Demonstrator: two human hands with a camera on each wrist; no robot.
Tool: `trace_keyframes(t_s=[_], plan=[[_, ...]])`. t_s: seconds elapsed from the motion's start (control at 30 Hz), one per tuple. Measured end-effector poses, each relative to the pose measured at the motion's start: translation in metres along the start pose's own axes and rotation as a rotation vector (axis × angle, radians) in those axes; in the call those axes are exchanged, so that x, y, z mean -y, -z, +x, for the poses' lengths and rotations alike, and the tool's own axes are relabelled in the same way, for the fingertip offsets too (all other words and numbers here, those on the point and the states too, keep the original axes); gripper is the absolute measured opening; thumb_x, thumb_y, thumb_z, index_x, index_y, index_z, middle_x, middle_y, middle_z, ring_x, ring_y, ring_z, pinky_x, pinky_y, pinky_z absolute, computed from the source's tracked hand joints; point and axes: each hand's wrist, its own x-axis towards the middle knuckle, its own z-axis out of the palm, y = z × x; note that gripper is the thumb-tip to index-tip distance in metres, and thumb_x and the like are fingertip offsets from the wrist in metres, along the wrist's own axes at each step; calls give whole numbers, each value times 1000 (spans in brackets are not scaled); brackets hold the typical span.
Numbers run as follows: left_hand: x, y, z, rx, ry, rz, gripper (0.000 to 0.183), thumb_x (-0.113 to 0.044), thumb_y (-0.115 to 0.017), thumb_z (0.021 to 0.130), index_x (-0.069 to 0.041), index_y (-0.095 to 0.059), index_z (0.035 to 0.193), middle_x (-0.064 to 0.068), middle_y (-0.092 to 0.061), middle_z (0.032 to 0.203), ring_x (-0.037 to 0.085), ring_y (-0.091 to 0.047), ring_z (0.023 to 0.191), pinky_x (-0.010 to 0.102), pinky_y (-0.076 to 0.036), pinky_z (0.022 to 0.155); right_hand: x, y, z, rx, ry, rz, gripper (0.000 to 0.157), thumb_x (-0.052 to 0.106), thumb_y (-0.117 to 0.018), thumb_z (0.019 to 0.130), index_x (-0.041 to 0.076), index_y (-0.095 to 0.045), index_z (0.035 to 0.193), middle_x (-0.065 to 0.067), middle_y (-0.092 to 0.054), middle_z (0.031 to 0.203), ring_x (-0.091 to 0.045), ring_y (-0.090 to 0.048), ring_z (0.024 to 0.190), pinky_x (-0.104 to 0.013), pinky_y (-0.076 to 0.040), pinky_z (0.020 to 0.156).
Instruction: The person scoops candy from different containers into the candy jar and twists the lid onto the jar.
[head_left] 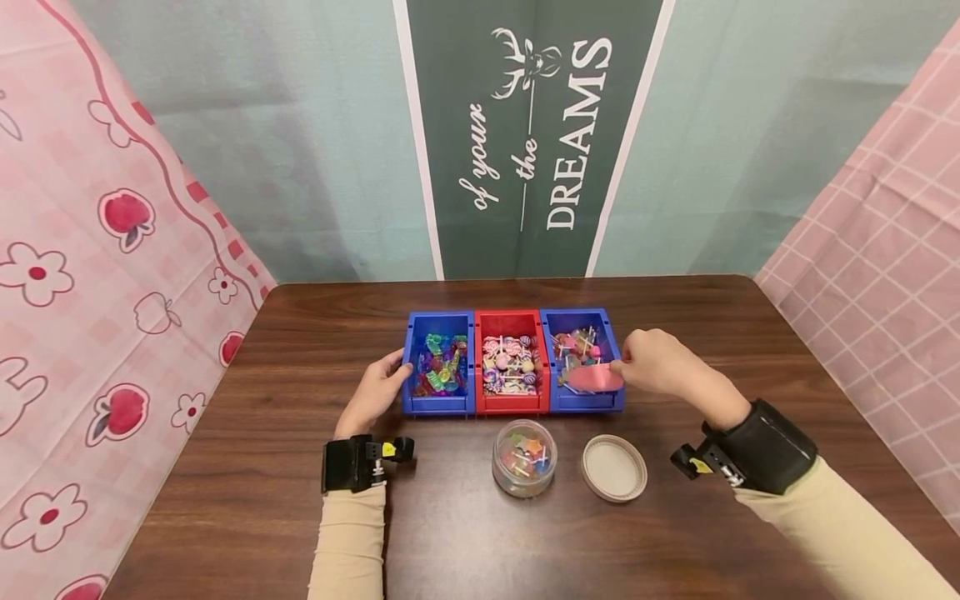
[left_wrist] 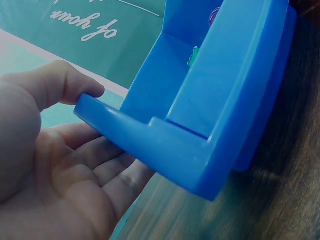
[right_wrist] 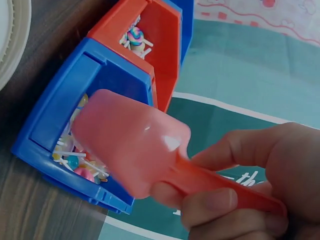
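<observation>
My right hand (head_left: 656,360) grips the handle of a pink scoop (right_wrist: 130,142). The scoop's head hangs over the right blue bin (head_left: 587,403), where small lollipops (right_wrist: 85,167) lie, some hidden behind the scoop. With the thumb over the rim and the fingers along the outside, my left hand (left_wrist: 65,145) holds the side wall of the left blue bin (left_wrist: 150,145). Colourful translucent pieces (head_left: 442,367) lie in that bin. Joined between the two is a red bin (head_left: 512,405) of striped lollipops and candy-like pieces (head_left: 510,362).
A clear round jar (head_left: 524,458) with colourful pieces inside stands in front of the red bin. Right of it, a round pale lid (head_left: 614,468) lies on the dark wooden table (head_left: 450,533). Printed cloths hang at the back and both sides.
</observation>
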Motion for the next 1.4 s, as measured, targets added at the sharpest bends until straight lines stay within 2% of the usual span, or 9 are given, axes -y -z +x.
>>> trace_keyframes(t_s=[0.17,0.37,0.53,0.6,0.77,1.1,1.4], plan=[[1,0,0,-3,-3,-2,49,-14,-40,103,4,-33,147,26,-45,147,36,-48,133,51,-39,113,4,8,12,92,-70,-43,44,23,-60,88,15,-35,53,7,-26,52,-9,-27,50,-22,-23,48],[2,0,-1,7,-7,-1,48,-14,-39,103,4,-33,147,26,-47,145,36,-51,129,51,-40,112,8,12,23,156,-113,-105,36,26,-60,88,11,-43,61,3,-32,58,-13,-38,56,-24,-30,51],[3,1,-1,6,-4,-12,49,-15,-40,103,3,-33,147,25,-47,146,35,-51,130,51,-40,112,14,15,32,194,-125,-141,28,27,-62,88,3,-54,76,0,-36,63,-17,-44,62,-27,-34,54],[3,2,-1,9,-3,-15,49,-16,-40,103,3,-33,148,25,-46,146,35,-50,131,51,-39,113,17,17,35,208,-136,-163,29,28,-62,87,0,-57,85,-4,-44,69,-20,-48,68,-30,-38,56],[3,2,0,10,0,-15,49,-16,-40,103,3,-33,147,25,-45,146,36,-50,131,51,-38,113,25,19,47,253,-171,-246,34,29,-61,86,-2,-59,100,-10,-54,83,-23,-51,76,-34,-42,60],[3,2,0,11,-12,-5,48,-15,-40,103,4,-33,147,26,-47,145,37,-52,129,50,-40,111,34,19,63,305,-241,-265,22,25,-61,83,4,-60,92,-4,-51,77,-20,-51,75,-35,-41,67],[1,1,0,6,4,-5,49,-16,-41,103,3,-34,147,25,-47,146,36,-50,131,50,-39,113,38,11,70,341,-270,-292,24,23,-57,86,4,-62,99,-3,-54,79,-16,-52,74,-34,-44,70]])
